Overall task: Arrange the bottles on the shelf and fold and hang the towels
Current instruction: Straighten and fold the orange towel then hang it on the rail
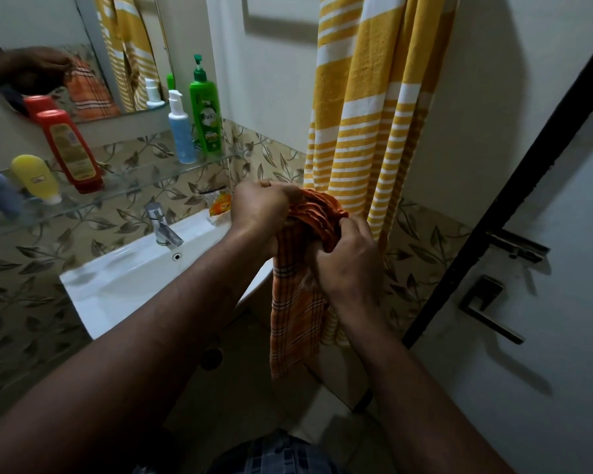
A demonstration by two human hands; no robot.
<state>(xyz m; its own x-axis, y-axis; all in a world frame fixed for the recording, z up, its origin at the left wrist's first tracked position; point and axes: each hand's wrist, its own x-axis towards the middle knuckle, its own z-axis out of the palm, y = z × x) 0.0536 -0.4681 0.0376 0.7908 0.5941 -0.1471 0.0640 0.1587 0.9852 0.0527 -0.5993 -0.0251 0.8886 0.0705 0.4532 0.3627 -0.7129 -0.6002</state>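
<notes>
The checked towel (297, 302) is orange, with thin dark and white lines that cross to make squares. The hanging towel (367, 114) is yellow with white stripes, some wide and some thin. The green bottle (206, 114) has a darker green pump. The blue bottle (182, 138) is light blue with a white top. The red bottle (71, 152) has a yellow label. The tube (36, 177) is yellow. The wall tiles (141, 200) are tan with brown leaves. The sink (117, 278) is white

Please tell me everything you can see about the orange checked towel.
The orange checked towel looks like thin woven cotton, orange with dark and white lines. Its upper part is bunched into folds, gripped by the left hand and the right hand. The rest hangs down in front of the yellow striped towel, right of the sink.
</notes>
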